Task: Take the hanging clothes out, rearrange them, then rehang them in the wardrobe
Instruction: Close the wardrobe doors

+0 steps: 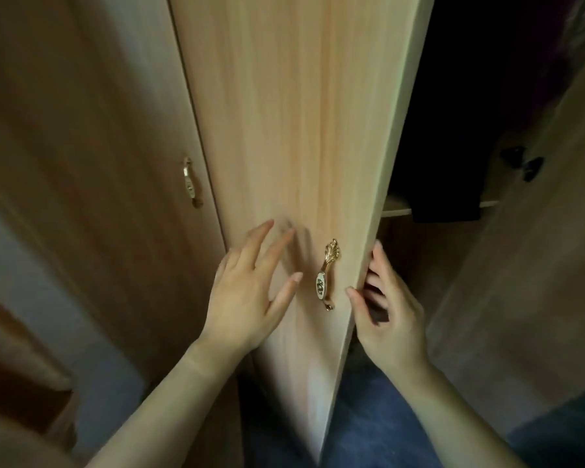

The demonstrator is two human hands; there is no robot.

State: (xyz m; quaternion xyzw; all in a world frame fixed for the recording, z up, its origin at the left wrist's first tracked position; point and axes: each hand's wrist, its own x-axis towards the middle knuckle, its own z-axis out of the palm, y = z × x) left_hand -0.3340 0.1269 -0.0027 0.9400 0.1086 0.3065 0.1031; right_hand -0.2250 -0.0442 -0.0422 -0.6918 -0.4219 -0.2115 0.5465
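Note:
A light wooden wardrobe door stands ajar in front of me, with a gold handle low on it. My left hand lies spread with straight fingers on the door's face, left of the handle. My right hand grips the door's free edge, fingers curled behind it and thumb on the front. Inside the dark wardrobe hangs a black garment, its hem over a shelf. A purple garment shows at the upper right.
A second closed door with its own gold handle is to the left. The right-hand door stands open, dark hinges on it. Blue carpet covers the floor.

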